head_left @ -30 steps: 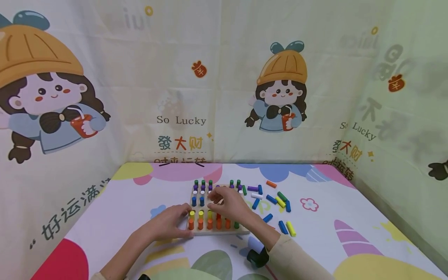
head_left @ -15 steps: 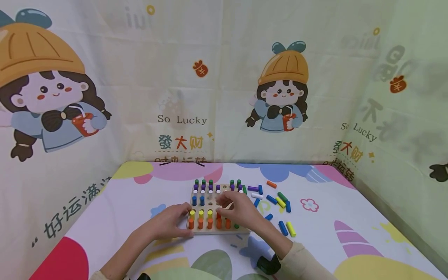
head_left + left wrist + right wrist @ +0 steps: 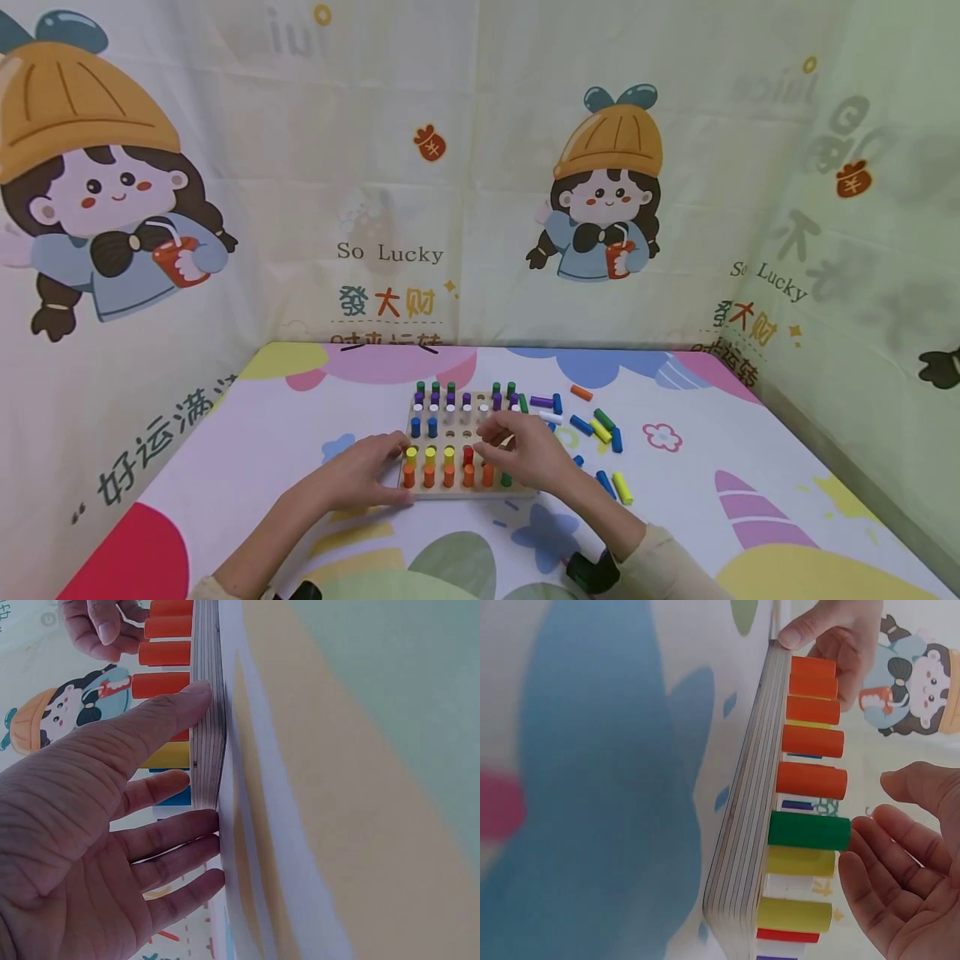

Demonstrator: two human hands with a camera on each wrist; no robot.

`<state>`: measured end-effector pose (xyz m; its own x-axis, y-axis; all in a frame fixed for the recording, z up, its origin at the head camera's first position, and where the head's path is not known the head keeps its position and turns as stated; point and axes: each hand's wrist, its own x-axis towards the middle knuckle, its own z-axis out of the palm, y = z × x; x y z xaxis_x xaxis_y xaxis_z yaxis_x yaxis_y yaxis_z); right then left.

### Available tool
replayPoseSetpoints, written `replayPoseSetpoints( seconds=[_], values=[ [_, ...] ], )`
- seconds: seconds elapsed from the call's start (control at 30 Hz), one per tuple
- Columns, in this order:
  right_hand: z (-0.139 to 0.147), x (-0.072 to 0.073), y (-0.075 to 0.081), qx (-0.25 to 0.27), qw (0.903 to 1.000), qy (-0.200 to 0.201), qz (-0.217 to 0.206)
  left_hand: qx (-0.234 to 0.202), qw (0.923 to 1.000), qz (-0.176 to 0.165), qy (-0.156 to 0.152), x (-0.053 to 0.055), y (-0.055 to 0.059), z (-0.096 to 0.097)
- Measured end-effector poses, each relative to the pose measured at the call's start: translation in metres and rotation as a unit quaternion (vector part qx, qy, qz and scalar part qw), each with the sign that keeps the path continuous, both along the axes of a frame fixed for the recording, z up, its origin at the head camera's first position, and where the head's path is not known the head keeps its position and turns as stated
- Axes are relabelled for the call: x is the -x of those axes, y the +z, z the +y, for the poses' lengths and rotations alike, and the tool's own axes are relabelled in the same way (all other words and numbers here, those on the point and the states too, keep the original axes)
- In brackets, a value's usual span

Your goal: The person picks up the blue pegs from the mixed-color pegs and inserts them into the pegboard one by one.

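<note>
A: Why is our left hand (image 3: 365, 479) flat against the wooden pegboard (image 3: 453, 493)?

B: Its straight fingers brace the near-left corner on the table mat (image 3: 247, 433). Our right hand (image 3: 525, 454) hovers over the pegs (image 3: 447, 475), fingers loosely curled, holding nothing we can see.

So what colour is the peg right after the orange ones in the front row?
Green peg, clearest in the right wrist view.

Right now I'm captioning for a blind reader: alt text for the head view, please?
A left hand steadies a wooden pegboard of coloured pegs while the right hand hovers over it; loose pegs lie beside it.
</note>
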<state>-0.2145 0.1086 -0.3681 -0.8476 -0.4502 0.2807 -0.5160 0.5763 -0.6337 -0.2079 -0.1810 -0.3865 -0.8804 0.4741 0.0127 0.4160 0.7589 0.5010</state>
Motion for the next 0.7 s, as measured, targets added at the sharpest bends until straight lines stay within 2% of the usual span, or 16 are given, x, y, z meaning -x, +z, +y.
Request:
replayPoseSetpoints(
  seconds=[0.27, 0.7],
  values=[
    [0.012, -0.004, 0.005, -0.018, 0.9997, -0.018, -0.001, 0.0, 1.0, -0.005, 0.003, 0.002, 0.0, -0.001],
    [0.032, -0.008, 0.002, -0.009, 0.9991, -0.035, 0.022, 0.003, 0.9995, -0.023, 0.022, 0.001, 0.002, 0.001]
  ],
)
